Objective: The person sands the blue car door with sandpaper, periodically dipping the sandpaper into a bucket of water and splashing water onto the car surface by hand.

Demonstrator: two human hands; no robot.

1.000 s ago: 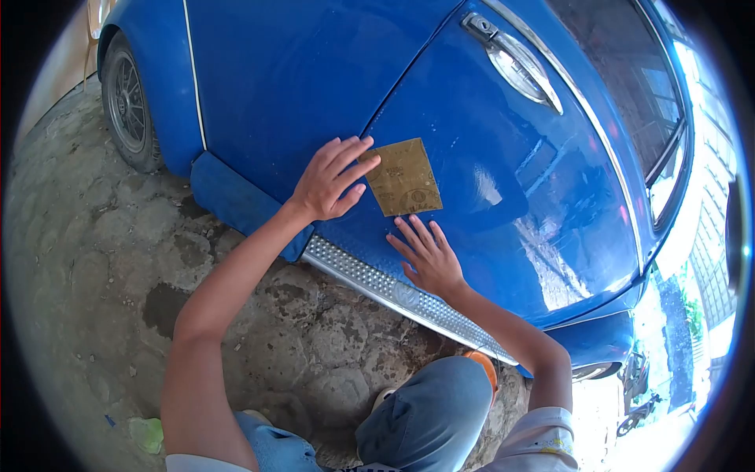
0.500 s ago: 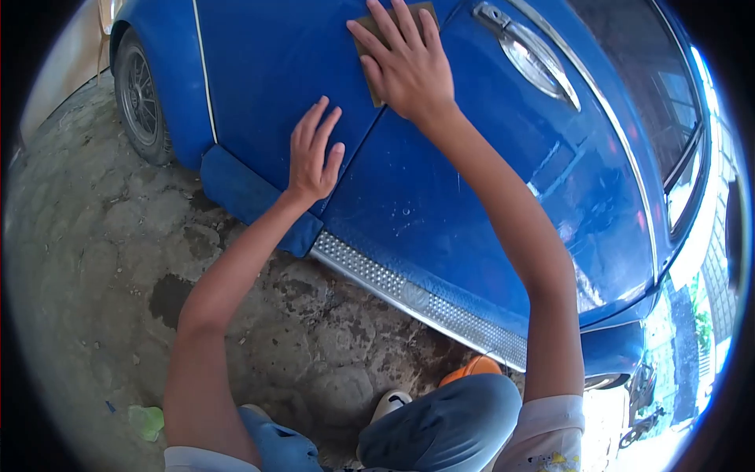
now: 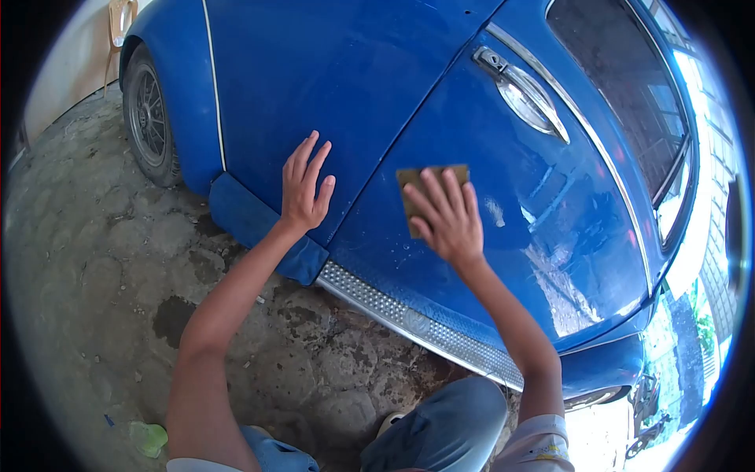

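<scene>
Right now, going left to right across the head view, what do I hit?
Car wheel → left hand → brown sheet with the right hand over it → chrome door handle → car side window.

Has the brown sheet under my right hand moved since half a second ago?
Yes, down the picture: the brown sheet was about level with the chrome handle, and now lies clearly below it.

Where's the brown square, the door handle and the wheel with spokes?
Brown square (image 3: 410, 178), head view: upper left corner.
Door handle (image 3: 530, 99), head view: its middle.
Wheel (image 3: 149, 115), head view: its spoked middle.
</scene>
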